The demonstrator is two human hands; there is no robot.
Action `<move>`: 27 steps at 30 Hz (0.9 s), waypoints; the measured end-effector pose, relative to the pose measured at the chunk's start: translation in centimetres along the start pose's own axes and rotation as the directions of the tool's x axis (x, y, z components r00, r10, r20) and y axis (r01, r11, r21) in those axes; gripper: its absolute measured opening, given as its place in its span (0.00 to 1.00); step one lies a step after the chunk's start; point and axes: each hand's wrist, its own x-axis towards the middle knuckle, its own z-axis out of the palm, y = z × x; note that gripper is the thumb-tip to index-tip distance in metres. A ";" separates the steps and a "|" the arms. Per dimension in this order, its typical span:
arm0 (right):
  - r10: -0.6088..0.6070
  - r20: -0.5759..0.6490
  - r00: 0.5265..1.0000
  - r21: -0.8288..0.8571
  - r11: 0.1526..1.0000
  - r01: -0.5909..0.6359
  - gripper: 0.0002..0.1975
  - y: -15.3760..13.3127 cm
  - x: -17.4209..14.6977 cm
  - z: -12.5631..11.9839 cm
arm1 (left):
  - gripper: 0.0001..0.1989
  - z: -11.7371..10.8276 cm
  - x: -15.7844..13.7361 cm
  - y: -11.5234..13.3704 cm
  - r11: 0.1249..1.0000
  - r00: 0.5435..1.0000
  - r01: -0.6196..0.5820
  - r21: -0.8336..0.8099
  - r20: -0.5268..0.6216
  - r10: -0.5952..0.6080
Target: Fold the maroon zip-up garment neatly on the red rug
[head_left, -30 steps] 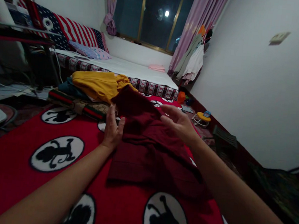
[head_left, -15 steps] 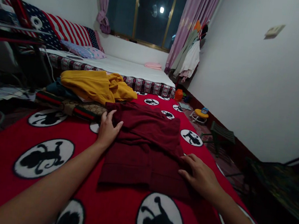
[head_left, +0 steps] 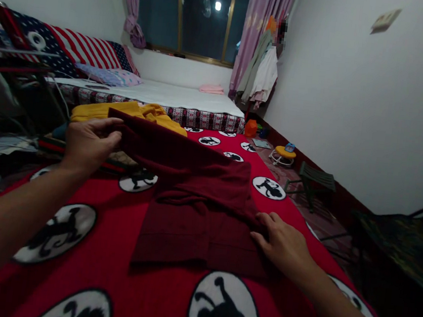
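A maroon garment [head_left: 196, 187] lies partly folded on the red blanket [head_left: 157, 295], which is printed with dark figures in white ovals. I cannot tell what kind of garment it is. My left hand [head_left: 89, 145] pinches one end of it between thumb and fingers and holds that end raised, so the cloth stretches in a slope across the middle. My right hand [head_left: 280, 241] grips the garment's right edge, low against the blanket. The lower part lies flat with a wide band along its near edge.
Behind my left hand, yellow clothing [head_left: 155, 116] lies on a patterned brown item with a green and red stripe. A bed [head_left: 180, 96] stands under the window. At the right are a yellow-topped stool [head_left: 284, 152], a folding stool [head_left: 314, 178] and a dark camouflage chair [head_left: 401, 251].
My left hand has lifted one end of the maroon garment off the blanket and drawn it up and to the left. My right hand stays at the right edge. The view has shifted slightly.
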 end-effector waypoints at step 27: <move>-0.122 0.066 0.990 0.532 0.844 0.069 0.22 2.0 6.0 -2.4 | 0.23 13.1 -3.3 -2.8 0.762 0.772 -0.533 0.368 0.581 0.259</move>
